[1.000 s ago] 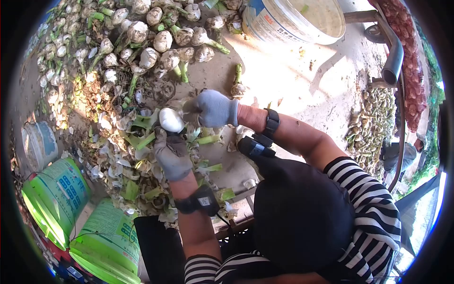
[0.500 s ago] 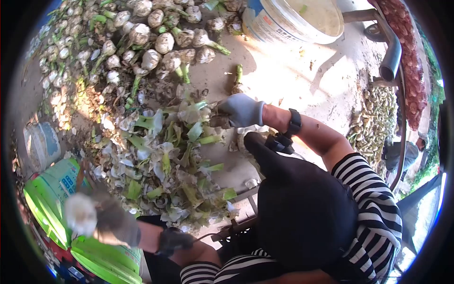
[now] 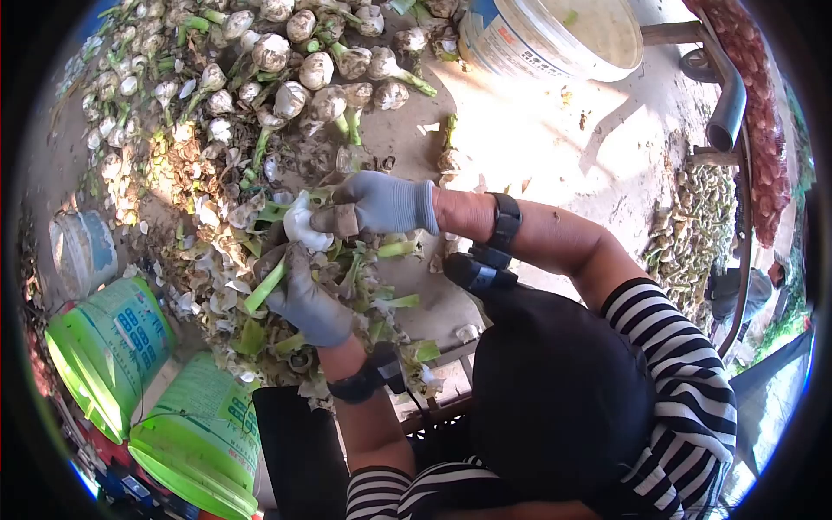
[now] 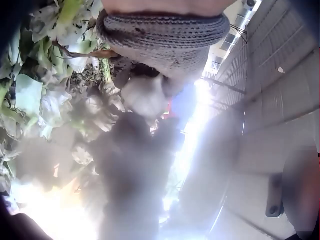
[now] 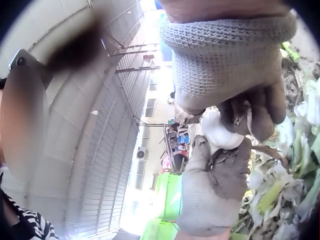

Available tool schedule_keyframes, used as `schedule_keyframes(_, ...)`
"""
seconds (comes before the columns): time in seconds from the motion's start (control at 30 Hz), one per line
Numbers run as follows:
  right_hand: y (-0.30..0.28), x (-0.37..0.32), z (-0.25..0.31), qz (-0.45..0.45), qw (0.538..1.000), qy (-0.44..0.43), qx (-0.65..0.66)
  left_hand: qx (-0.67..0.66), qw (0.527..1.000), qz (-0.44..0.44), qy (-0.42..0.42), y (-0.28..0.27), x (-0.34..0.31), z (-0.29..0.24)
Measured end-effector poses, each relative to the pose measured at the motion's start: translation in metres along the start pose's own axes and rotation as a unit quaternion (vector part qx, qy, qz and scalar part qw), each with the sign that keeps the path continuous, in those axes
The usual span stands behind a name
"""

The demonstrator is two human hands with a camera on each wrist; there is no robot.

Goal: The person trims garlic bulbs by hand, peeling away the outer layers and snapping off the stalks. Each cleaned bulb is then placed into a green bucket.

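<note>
Half a second ago out at eight o'clock by the two green buckets, the left hand is back at centre, where two gloved hands share one white bulb, probably garlic, over the peelings: left grip curled under it, right grip pinching it from three o'clock.
</note>
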State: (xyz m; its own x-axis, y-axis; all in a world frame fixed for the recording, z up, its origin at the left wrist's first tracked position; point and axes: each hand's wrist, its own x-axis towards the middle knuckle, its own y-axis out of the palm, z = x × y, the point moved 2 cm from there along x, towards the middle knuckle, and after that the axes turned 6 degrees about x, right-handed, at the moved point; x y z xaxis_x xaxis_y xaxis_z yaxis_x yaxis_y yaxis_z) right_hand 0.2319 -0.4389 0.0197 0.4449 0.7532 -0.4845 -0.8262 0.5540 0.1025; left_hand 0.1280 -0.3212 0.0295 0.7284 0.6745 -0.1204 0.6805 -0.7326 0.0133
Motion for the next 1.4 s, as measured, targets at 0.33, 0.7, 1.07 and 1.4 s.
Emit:
schedule_keyframes(0.33,-0.008,-0.007,-0.008,-0.094,0.942,-0.206,-0.247,-0.261,0.903,0.08,-0.333,-0.013,-0.008,0.035)
schedule_keyframes(0.7,-0.03,-0.002,-0.056,-0.111,0.865,-0.045,-0.488,-0.251,0.93,0.032,-0.269,-0.04,-0.011,0.025)
schedule_keyframes(1.07,-0.054,-0.068,-0.094,-0.059,0.91,0.158,-0.378,-0.561,0.812,0.06,0.146,-0.172,0.01,-0.109)
schedule_keyframes(1.4,-0.133,-0.033,-0.167,-0.335,0.91,0.214,-0.12,-0.205,0.952,0.217,-0.064,-0.024,0.005,-0.036)
